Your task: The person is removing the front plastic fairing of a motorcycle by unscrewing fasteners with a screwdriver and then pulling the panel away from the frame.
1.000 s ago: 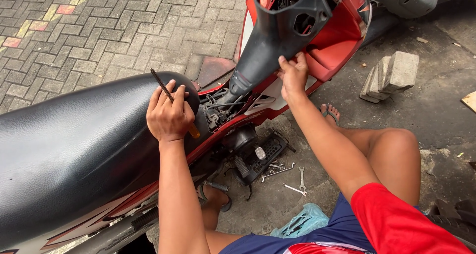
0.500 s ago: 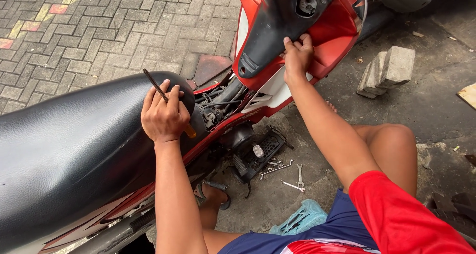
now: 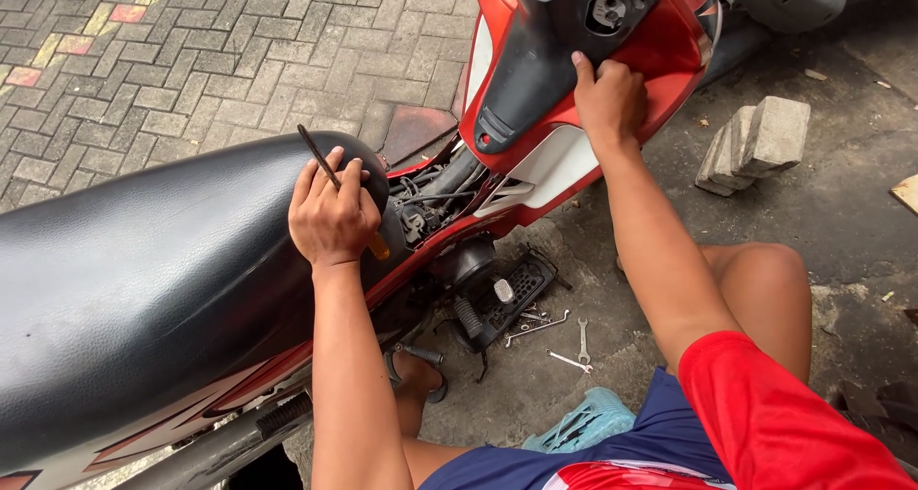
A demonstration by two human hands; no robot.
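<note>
I sit beside a red motor scooter with a long black seat [image 3: 143, 289]. My left hand [image 3: 330, 217] rests on the front tip of the seat and grips a screwdriver [image 3: 318, 157] with a dark shaft pointing up and an orange handle below the palm. My right hand [image 3: 609, 96] presses on the red front body panel [image 3: 669, 60], beside the black inner cover [image 3: 545, 60]. Between seat and panel the open frame shows wires and hoses [image 3: 430, 198].
Three loose wrenches [image 3: 555, 332] lie on the concrete beside a black footrest part [image 3: 507, 294]. A light blue rag [image 3: 583, 423] sits near my knee. Grey paving bricks [image 3: 755, 141] are stacked at the right. Brick paving lies beyond the scooter.
The view has shifted, so the scooter's front panel sits higher and closer. My right hand slid up from the lower edge onto the red panel. My left hand keeps the screwdriver on the seat.
</note>
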